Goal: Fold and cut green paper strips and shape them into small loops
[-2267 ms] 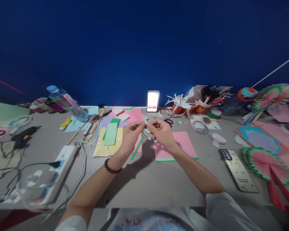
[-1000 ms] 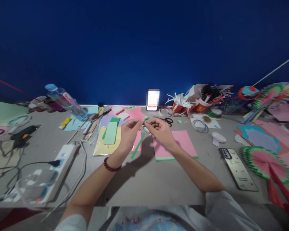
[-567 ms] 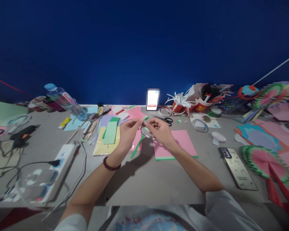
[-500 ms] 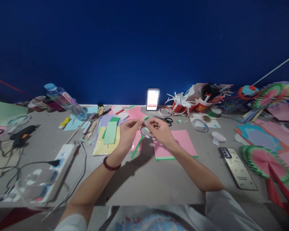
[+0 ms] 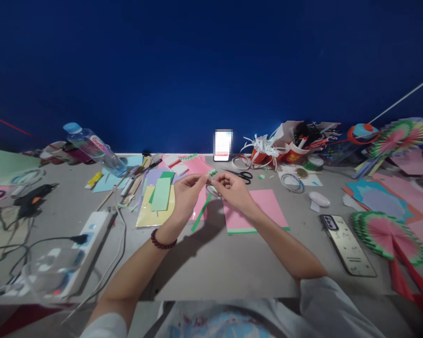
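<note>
My left hand (image 5: 186,195) and my right hand (image 5: 236,191) meet above the grey table (image 5: 211,263), both pinched on the top end of a narrow green paper strip (image 5: 200,213) that hangs down and to the left. A small clear tape ring (image 5: 213,190) hangs by my right fingers. A pink sheet (image 5: 257,211) lies under my right wrist. A red bead bracelet circles my left wrist.
A stack of yellow, green and pink paper (image 5: 158,202), scissors (image 5: 245,176), a water bottle (image 5: 95,150), a glue gun (image 5: 31,197), a power strip (image 5: 88,239) with cables. Phone (image 5: 347,244) and folded paper fans (image 5: 387,234) on the right. A lit phone (image 5: 223,144) stands against the blue wall.
Both hands stay pinched together on the strip, shifting only slightly; the view has tipped a little. Nothing was put down or picked up.
</note>
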Demonstrator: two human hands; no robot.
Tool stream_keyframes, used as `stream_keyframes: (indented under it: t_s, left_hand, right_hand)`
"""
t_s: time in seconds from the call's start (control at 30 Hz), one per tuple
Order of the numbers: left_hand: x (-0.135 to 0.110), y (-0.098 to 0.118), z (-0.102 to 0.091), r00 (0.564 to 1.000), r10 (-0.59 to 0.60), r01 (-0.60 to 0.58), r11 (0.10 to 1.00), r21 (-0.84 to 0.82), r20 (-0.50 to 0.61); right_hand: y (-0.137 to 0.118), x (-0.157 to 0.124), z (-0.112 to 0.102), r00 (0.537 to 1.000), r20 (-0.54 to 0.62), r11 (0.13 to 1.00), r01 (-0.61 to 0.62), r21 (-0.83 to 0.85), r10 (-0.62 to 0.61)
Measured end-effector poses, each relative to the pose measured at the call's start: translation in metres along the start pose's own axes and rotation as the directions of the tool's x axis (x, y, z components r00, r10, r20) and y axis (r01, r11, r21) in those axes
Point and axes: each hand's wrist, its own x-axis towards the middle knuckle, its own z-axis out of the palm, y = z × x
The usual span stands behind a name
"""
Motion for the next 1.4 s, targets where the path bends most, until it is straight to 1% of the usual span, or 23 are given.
stream_keyframes:
  t_s: [0.1, 0.3, 0.47, 0.6, 0.7, 0.83, 1.07, 1.27, 1.4]
  left_hand:
    - [0.0009, -0.0012, -0.0002, 1.000, 0.017, -0.017, 1.000, 0.001, 0.002]
    - [0.0031, -0.0001, -0.0025, 0.999, 0.038, -0.038, 0.999, 0.010, -0.031]
    - [0.0039, -0.0010, -0.0040, 0.999, 0.044, -0.044, 0.999, 0.004, -0.026]
    - [0.0053, -0.0058, -0.0038, 0.997, 0.064, -0.064, 0.998, -0.014, -0.046]
    - [0.0061, -0.0085, -0.0030, 0.997, 0.078, -0.079, 0.996, -0.043, -0.028]
    - [0.0063, -0.0089, -0.0023, 0.998, 0.061, -0.061, 0.996, -0.068, -0.010]
    - [0.0061, -0.0090, -0.0025, 0.999, 0.034, -0.035, 0.998, -0.057, -0.018]
    - [0.0054, -0.0057, -0.0039, 1.000, -0.030, 0.030, 0.996, -0.084, 0.001]
    - [0.0076, -0.0051, -0.0057, 0.998, -0.050, 0.054, 0.994, -0.100, 0.041]
  right_hand:
    - [0.0005, 0.0003, 0.0003, 1.000, -0.023, 1.000, -0.007, 0.007, 0.007]
    - [-0.0010, 0.0002, 0.0002, 0.999, -0.018, 0.998, -0.048, 0.027, 0.049]
    - [-0.0005, 0.0007, 0.0006, 1.000, -0.024, 1.000, -0.005, 0.030, 0.005]
    - [0.0014, 0.0005, 0.0006, 0.999, -0.034, 0.999, 0.032, -0.006, -0.032]
    - [0.0024, 0.0006, 0.0004, 0.998, -0.032, 0.998, 0.046, -0.034, -0.047]
    - [0.0031, 0.0008, 0.0008, 0.998, -0.033, 0.997, 0.059, -0.044, -0.060]
    - [0.0029, -0.0002, 0.0003, 0.996, -0.026, 0.994, 0.078, -0.075, -0.080]
    - [0.0030, 0.0010, -0.0006, 0.994, -0.023, 0.986, 0.103, -0.133, -0.107]
    - [0.0047, 0.0030, -0.0010, 0.993, -0.013, 0.985, 0.115, -0.130, -0.117]
